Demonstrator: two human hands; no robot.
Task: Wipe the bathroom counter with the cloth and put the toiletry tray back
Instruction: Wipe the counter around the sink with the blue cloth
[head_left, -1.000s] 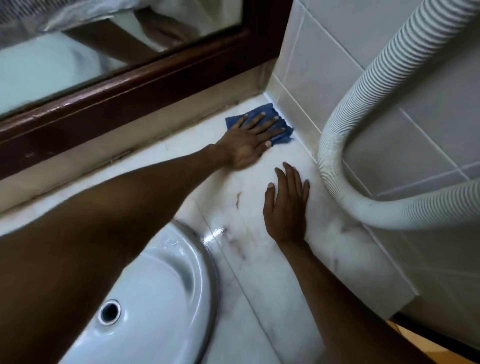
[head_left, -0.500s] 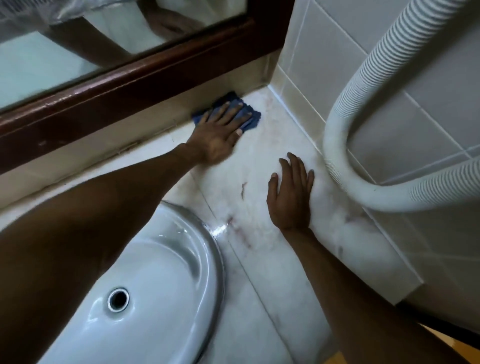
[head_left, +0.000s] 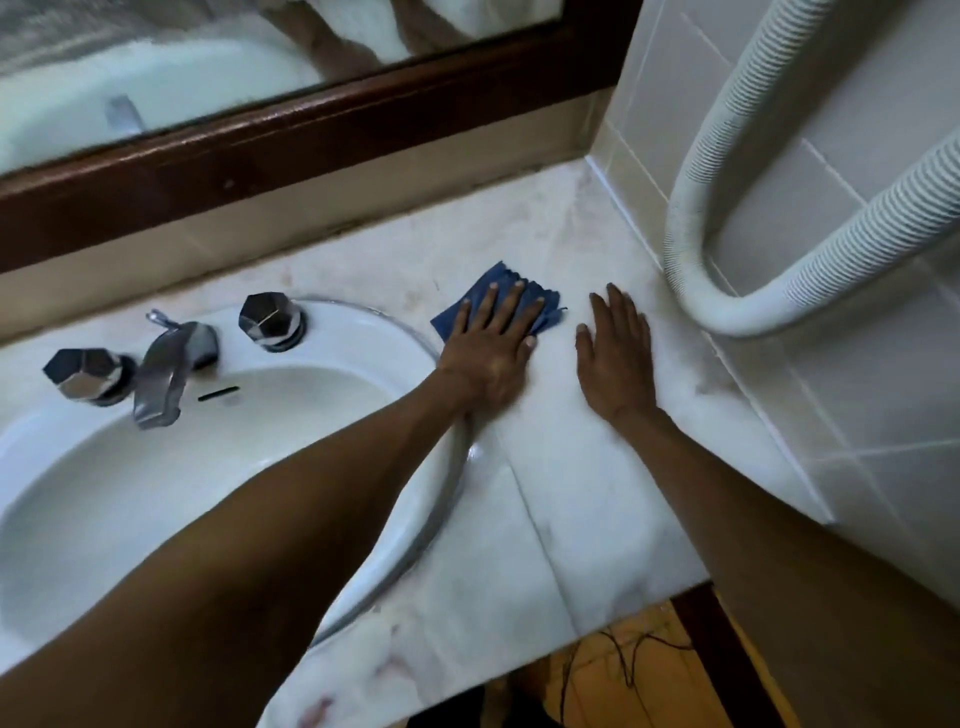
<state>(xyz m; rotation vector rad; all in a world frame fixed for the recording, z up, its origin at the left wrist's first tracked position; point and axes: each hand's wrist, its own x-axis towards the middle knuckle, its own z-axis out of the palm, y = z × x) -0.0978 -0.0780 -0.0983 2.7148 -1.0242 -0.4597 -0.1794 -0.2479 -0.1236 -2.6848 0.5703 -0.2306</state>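
A blue cloth (head_left: 488, 280) lies flat on the white marble counter (head_left: 582, 478), just right of the sink rim. My left hand (head_left: 491, 345) presses down on the cloth with fingers spread, covering most of it. My right hand (head_left: 615, 353) rests palm-down on the bare counter a little to the right, fingers together, holding nothing. No toiletry tray is in view.
A white sink basin (head_left: 171, 467) with a chrome tap (head_left: 166, 369) and two chrome knobs (head_left: 270, 319) fills the left. A ribbed white hose (head_left: 727, 171) loops against the tiled right wall. A wood-framed mirror (head_left: 260, 150) runs along the back. The counter's front edge (head_left: 519, 660) is near.
My left hand has slid the cloth from the back right corner leftwards and then towards me, to beside the sink rim. My right hand stays flat on the counter. The view has widened to show the tap.
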